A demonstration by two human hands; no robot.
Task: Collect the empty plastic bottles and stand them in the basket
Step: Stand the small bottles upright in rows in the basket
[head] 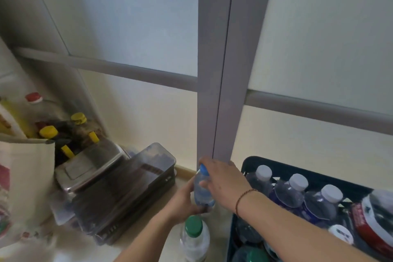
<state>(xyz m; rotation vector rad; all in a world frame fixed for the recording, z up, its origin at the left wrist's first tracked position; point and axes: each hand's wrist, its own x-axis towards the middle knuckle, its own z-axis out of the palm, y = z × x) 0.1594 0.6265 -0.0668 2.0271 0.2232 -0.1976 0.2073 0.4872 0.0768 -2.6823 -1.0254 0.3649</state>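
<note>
A small clear bottle with a blue cap (202, 192) stands upright on the floor just left of the dark blue basket (253, 162). My left hand (184, 202) grips its lower body. My right hand (223, 181) reaches across from the right and closes over its neck and cap. A second clear bottle with a green cap (194, 238) stands nearer to me, untouched. The basket holds several upright clear bottles with white caps (298, 183), plus a red-labelled one (372, 219) at the right.
A dark plastic box (127, 189) and a metal tin (89, 168) lie on the floor at left. Behind them stand oil and sauce bottles with yellow caps (78, 118). A cloth bag (25, 176) sits far left. A glass door frame (219, 91) rises behind.
</note>
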